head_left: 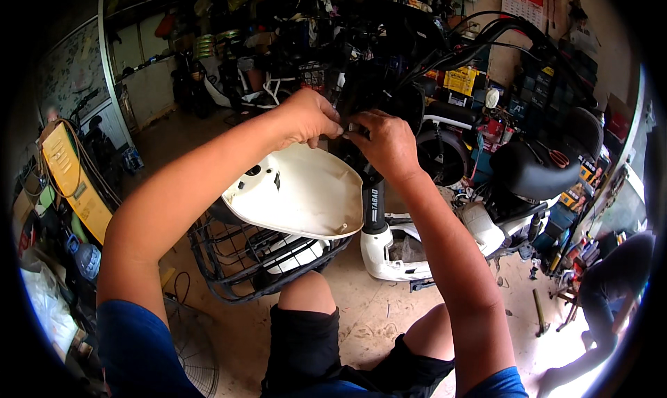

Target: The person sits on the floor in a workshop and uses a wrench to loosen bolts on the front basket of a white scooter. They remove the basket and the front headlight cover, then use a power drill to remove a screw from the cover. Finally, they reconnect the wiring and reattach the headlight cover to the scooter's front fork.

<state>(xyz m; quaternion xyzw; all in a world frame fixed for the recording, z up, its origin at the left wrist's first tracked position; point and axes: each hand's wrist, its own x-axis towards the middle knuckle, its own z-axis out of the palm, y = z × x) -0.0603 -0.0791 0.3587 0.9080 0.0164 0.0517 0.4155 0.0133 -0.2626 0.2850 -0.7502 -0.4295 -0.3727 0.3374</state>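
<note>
My left hand (310,118) and my right hand (386,142) meet in front of the dark front end of an electric scooter. Both have thumb and fingers pinched together, almost fingertip to fingertip. A small dark piece with a light edge shows at the right fingertips, too small to name. What my left fingers pinch is hidden. Below the hands, a white plastic cover (306,196) lies tilted, hollow side up, over a black wire basket (229,262). Just right of the cover stands the scooter's black steering column (374,207).
The scooter's black seat (535,168) carries orange-handled scissors (558,158). A hammer (540,314) lies on the floor. Another person (615,287) is at the far right. A yellow board (73,179) leans at left; a fan (191,349) stands near my left arm. Shelves of parts fill the back.
</note>
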